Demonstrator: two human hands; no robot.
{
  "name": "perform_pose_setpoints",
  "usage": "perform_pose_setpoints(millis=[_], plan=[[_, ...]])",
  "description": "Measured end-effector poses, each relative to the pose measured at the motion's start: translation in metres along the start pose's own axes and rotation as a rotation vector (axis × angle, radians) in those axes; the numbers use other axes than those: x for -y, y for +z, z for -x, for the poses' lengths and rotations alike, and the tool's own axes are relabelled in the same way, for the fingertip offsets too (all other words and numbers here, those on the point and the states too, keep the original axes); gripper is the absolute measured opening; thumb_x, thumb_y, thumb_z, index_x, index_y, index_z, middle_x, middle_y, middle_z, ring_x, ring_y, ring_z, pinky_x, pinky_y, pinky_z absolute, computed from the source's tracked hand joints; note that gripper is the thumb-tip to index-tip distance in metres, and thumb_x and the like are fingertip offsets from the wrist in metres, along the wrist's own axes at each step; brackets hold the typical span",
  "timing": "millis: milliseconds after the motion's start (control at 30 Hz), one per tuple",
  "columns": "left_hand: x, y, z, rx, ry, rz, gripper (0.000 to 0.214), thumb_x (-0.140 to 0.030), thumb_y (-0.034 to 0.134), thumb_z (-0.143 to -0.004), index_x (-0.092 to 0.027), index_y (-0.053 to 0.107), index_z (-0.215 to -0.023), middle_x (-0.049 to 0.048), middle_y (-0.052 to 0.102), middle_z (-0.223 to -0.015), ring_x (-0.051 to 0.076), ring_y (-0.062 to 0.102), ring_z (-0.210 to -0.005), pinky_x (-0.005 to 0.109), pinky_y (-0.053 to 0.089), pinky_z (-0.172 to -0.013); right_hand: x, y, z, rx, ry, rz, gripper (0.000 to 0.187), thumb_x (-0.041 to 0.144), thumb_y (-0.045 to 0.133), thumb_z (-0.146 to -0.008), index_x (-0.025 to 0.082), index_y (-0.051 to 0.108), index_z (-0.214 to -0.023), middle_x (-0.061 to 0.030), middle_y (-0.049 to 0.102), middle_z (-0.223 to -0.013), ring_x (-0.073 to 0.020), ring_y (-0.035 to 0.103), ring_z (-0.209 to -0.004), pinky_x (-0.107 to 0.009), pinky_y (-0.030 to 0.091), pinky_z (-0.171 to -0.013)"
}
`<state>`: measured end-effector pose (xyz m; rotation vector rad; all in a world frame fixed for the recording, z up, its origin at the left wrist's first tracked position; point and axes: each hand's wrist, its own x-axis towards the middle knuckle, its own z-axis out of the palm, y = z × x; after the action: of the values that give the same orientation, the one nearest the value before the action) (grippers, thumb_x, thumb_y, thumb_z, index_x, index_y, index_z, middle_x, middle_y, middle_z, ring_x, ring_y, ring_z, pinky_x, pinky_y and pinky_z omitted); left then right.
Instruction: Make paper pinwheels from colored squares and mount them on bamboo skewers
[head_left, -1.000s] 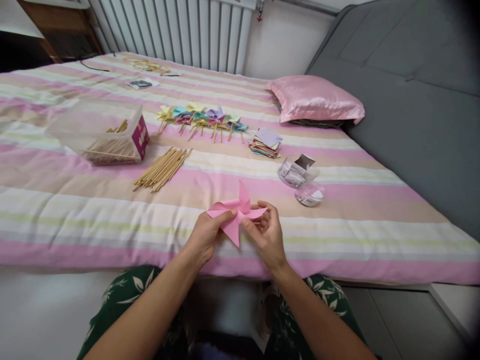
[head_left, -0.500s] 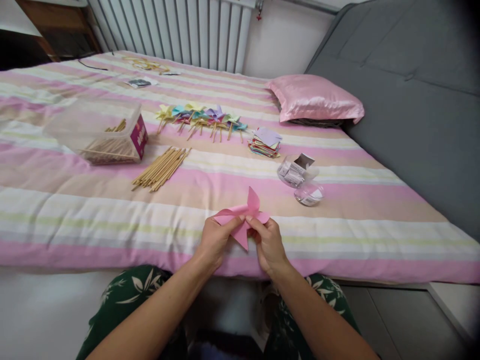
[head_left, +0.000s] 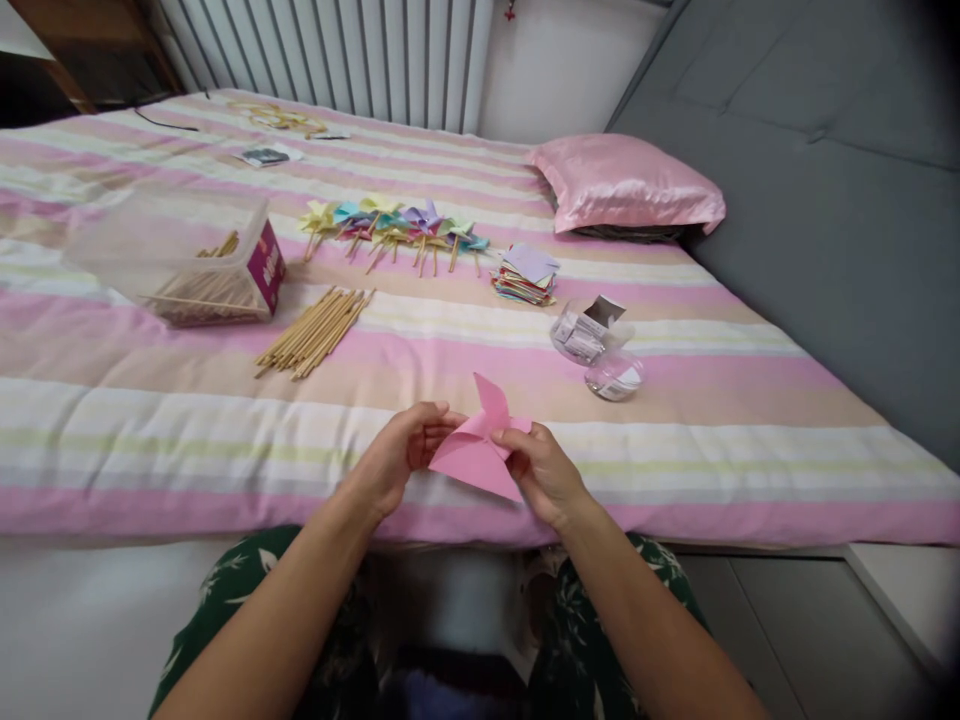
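Observation:
A pink folded paper pinwheel (head_left: 477,452) is held over the near edge of the striped bed (head_left: 150,420). My left hand (head_left: 401,455) pinches its left side with curled fingers. My right hand (head_left: 541,472) grips its right side, thumb on top. One pointed flap stands up between the hands. Further back lie a bundle of wooden sticks (head_left: 313,332), a row of finished coloured pinwheels (head_left: 390,228) and a stack of coloured paper squares (head_left: 525,275).
A clear plastic box (head_left: 180,262) with sticks stands at the left. A small clear container and its lid (head_left: 600,350) lie right of centre. A pink pillow (head_left: 626,185) rests by the grey headboard (head_left: 810,180). A radiator (head_left: 322,50) lines the far wall.
The pinwheel has been turned and tilted in my hands, its broad flap now facing me. Both hands shifted slightly. The camera dipped a little.

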<state>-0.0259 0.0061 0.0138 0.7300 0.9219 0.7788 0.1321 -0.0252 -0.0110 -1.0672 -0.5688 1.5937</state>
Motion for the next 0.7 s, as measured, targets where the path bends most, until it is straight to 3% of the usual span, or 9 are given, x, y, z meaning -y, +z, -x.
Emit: perform_pose_setpoints(millis=[300, 700], plan=[[0.005, 0.004, 0.003, 0.043, 0.065, -0.359, 0.015, -0.026, 0.064, -0.063, -0.015, 0.058, -0.055, -0.0019, 0.05, -0.053, 0.01, 0.041, -0.051, 0.022, 0.026, -0.051, 0.0, -0.001, 0.006, 0.136, 0.024, 0.219, 0.019, 0.024, 0.07, -0.064, 0.015, 0.055, -0.057, 0.0043, 0.045, -0.051, -0.0081, 0.037, -0.05, -0.023, 0.029, -0.049], [0.011, -0.001, -0.001, 0.052, 0.092, -0.438, 0.015, -0.021, 0.063, -0.063, -0.016, 0.054, -0.051, -0.0033, 0.044, -0.05, 0.008, 0.036, -0.047, 0.021, 0.022, -0.047, 0.002, -0.002, 0.006, 0.19, -0.001, 0.306, 0.03, 0.031, 0.071, -0.065, 0.016, 0.049, -0.053, 0.0059, 0.039, -0.051, -0.0069, 0.031, -0.049, -0.023, 0.023, -0.048]])
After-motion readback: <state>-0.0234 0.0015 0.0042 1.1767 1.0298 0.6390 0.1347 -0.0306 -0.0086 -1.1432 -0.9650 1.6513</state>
